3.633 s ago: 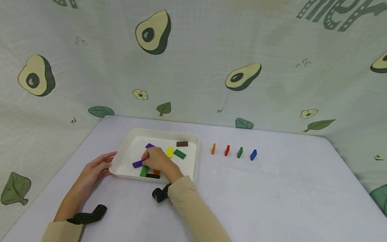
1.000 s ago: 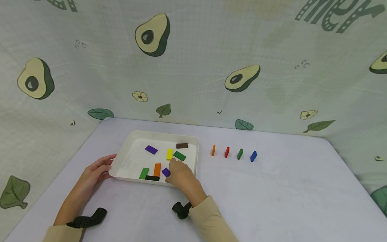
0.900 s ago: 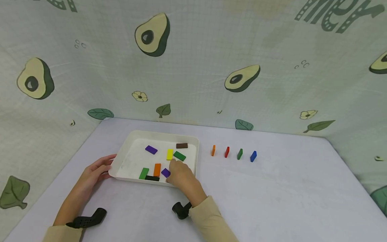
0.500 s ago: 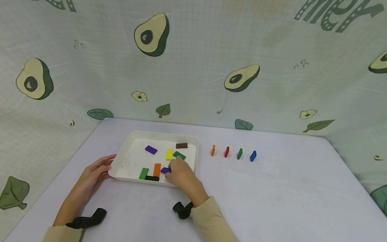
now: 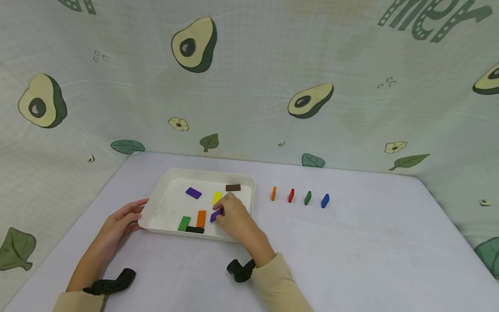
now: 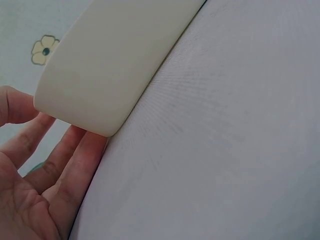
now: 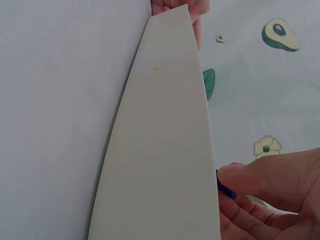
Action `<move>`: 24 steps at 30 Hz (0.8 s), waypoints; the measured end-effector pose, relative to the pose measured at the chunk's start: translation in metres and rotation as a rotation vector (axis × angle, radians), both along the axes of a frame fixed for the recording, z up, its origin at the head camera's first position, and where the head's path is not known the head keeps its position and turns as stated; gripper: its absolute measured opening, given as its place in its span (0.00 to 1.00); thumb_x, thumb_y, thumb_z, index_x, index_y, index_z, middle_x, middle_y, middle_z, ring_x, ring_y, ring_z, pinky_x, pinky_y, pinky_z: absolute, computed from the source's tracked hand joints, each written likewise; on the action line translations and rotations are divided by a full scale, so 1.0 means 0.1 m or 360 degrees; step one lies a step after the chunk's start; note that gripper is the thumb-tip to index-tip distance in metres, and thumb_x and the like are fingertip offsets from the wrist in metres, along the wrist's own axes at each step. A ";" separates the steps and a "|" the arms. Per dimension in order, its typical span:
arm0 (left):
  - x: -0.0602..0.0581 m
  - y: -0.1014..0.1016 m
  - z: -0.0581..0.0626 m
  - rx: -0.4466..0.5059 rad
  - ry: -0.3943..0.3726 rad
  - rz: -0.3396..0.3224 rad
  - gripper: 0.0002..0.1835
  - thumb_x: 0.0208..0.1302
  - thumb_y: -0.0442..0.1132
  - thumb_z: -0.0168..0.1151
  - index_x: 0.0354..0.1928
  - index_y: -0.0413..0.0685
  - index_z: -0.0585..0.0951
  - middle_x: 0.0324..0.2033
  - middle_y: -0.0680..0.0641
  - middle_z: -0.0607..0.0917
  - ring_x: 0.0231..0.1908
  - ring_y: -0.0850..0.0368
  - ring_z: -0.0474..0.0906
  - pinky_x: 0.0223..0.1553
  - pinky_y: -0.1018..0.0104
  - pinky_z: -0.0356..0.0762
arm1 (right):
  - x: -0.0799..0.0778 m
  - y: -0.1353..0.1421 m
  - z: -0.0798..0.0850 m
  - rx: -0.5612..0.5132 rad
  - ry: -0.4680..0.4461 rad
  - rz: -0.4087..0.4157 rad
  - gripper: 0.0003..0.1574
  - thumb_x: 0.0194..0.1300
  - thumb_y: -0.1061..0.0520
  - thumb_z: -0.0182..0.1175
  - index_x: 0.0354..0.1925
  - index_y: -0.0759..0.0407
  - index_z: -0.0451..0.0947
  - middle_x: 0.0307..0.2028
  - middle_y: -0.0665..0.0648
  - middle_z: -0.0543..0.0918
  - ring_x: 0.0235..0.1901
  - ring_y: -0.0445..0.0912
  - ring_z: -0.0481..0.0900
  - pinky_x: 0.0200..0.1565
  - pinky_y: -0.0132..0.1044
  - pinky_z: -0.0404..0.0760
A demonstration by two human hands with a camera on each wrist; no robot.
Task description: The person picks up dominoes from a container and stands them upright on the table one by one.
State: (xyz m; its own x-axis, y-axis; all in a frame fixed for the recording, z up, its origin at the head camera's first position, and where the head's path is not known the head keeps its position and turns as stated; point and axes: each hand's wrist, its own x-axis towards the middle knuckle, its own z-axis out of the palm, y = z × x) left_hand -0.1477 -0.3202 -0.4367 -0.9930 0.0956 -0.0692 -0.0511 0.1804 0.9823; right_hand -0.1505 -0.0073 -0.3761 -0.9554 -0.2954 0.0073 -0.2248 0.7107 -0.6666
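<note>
Purple blocks (image 5: 215, 216), two, right grip (image 5: 237, 220) pinching one, left grip (image 5: 120, 222) spread against one tray (image 5: 166, 204)

The tray (image 5: 165, 210) is white, and it contains two purple blocks (image 5: 193, 193), a green block (image 5: 184, 223), an orange block (image 5: 201, 219), a black block (image 5: 195, 229), a yellow block (image 5: 217, 197) and a brown block (image 5: 233, 187). The pale lilac counter (image 5: 370, 242) carries an orange piece (image 5: 273, 193), a red piece (image 5: 291, 195), a green piece (image 5: 308, 198) and a blue piece (image 5: 325, 200). The sleeves (image 5: 282, 281) are beige. The light grey-green cloth (image 5: 249, 47) has printed avocados (image 5: 195, 44), green leaves (image 5: 409, 161) and cream flowers (image 5: 178, 124).

Beige slvs (image 5: 282, 284), blk wrist cams (image 5: 111, 285)
</note>
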 end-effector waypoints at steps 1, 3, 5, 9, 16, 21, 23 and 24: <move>0.00 0.00 0.00 0.0006 0.0002 -0.0001 0.22 0.69 0.45 0.52 0.63 0.50 0.69 0.46 0.73 0.77 0.39 0.72 0.77 0.37 0.77 0.76 | 0.00 0.01 0.01 -0.0011 0.0013 0.0008 0.10 0.60 0.65 0.59 0.41 0.60 0.81 0.40 0.54 0.74 0.36 0.42 0.72 0.42 0.28 0.77; 0.00 0.00 0.00 0.0025 0.0007 -0.0005 0.22 0.68 0.44 0.52 0.63 0.50 0.69 0.46 0.72 0.77 0.39 0.72 0.77 0.37 0.77 0.77 | 0.00 0.05 0.03 -0.0040 0.0043 0.0027 0.10 0.60 0.65 0.59 0.41 0.60 0.81 0.38 0.53 0.73 0.34 0.42 0.70 0.38 0.26 0.75; 0.00 0.01 0.01 0.0038 0.0002 -0.0001 0.22 0.68 0.44 0.53 0.62 0.50 0.70 0.46 0.72 0.78 0.39 0.72 0.77 0.38 0.77 0.77 | 0.02 0.08 0.05 -0.0086 0.0069 0.0045 0.11 0.60 0.66 0.58 0.42 0.61 0.81 0.38 0.53 0.73 0.33 0.42 0.69 0.35 0.25 0.73; 0.01 0.01 0.00 0.0038 0.0000 0.0010 0.22 0.68 0.44 0.53 0.62 0.50 0.70 0.45 0.72 0.78 0.39 0.72 0.77 0.38 0.77 0.77 | 0.04 0.15 0.10 -0.0182 0.0128 0.0078 0.12 0.59 0.67 0.58 0.42 0.62 0.80 0.38 0.55 0.73 0.33 0.43 0.69 0.34 0.25 0.72; 0.00 0.01 -0.01 0.0082 -0.0008 0.0004 0.22 0.68 0.44 0.53 0.63 0.50 0.70 0.46 0.72 0.78 0.40 0.72 0.77 0.38 0.77 0.77 | 0.08 0.31 0.18 -0.0267 0.0212 0.0104 0.12 0.60 0.68 0.57 0.43 0.62 0.79 0.41 0.55 0.73 0.35 0.45 0.71 0.34 0.23 0.75; 0.00 -0.01 0.00 0.0041 -0.0020 0.0011 0.23 0.68 0.44 0.53 0.63 0.50 0.69 0.46 0.72 0.77 0.40 0.72 0.77 0.38 0.77 0.77 | 0.11 0.42 0.23 -0.0271 0.0264 0.0094 0.12 0.60 0.68 0.57 0.42 0.60 0.79 0.42 0.55 0.73 0.36 0.45 0.72 0.35 0.25 0.76; 0.00 -0.01 0.00 0.0042 -0.0023 0.0011 0.23 0.68 0.44 0.53 0.63 0.50 0.69 0.46 0.72 0.77 0.39 0.72 0.77 0.38 0.77 0.77 | 0.13 0.47 0.23 -0.0264 0.0285 0.0076 0.12 0.59 0.68 0.58 0.42 0.58 0.79 0.43 0.54 0.73 0.36 0.44 0.72 0.36 0.25 0.76; 0.00 -0.01 0.00 0.0043 -0.0024 0.0008 0.22 0.68 0.44 0.53 0.63 0.50 0.69 0.46 0.72 0.77 0.40 0.72 0.77 0.38 0.77 0.77 | 0.13 0.49 0.23 -0.0264 0.0293 0.0064 0.13 0.59 0.68 0.58 0.42 0.58 0.79 0.42 0.54 0.73 0.36 0.44 0.72 0.36 0.25 0.76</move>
